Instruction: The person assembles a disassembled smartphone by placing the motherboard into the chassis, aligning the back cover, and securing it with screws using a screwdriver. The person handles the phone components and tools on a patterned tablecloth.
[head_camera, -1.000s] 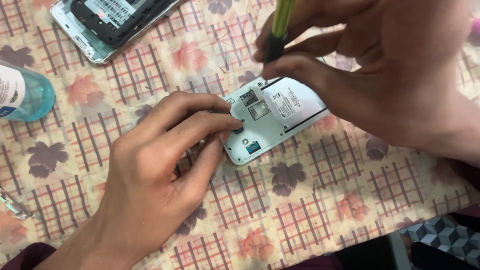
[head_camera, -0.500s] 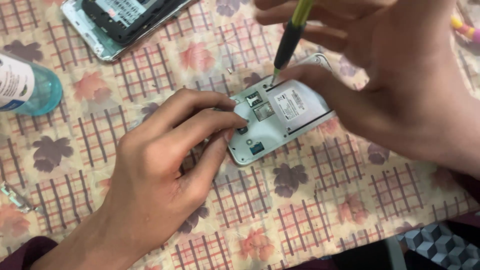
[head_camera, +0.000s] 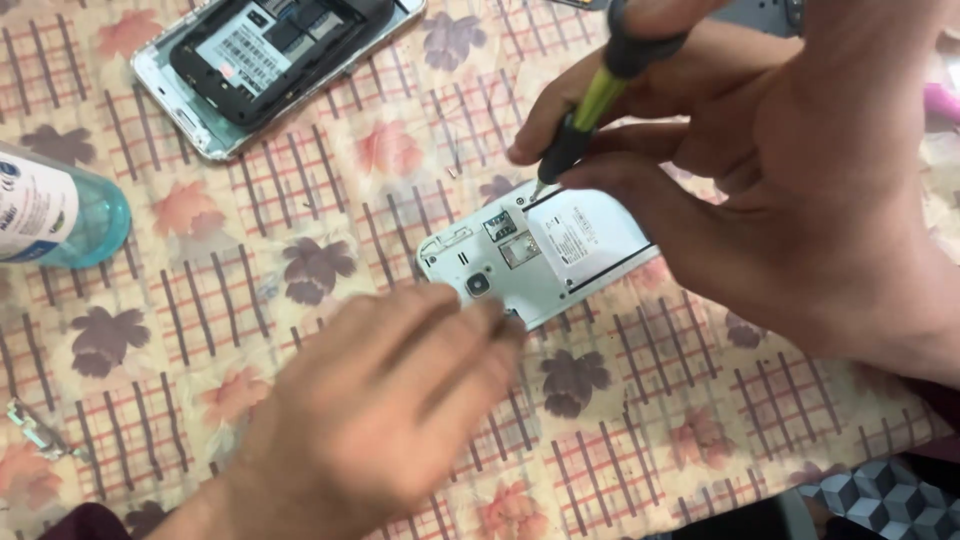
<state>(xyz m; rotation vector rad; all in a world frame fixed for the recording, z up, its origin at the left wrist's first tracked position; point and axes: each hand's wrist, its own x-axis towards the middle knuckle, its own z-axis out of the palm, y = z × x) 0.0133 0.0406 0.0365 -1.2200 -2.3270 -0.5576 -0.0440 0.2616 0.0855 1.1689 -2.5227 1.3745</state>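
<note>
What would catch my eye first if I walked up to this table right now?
Mid-table lies a white opened phone, with the right hand setting a green-handled screwdriver on its top edge. The blurred left hand is at its near edge. A second opened phone lies top left, a blue bottle far left.

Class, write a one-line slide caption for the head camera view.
Right hand sets a green-handled screwdriver to an opened white phone on a floral cloth; left hand blurred beside it.
</note>
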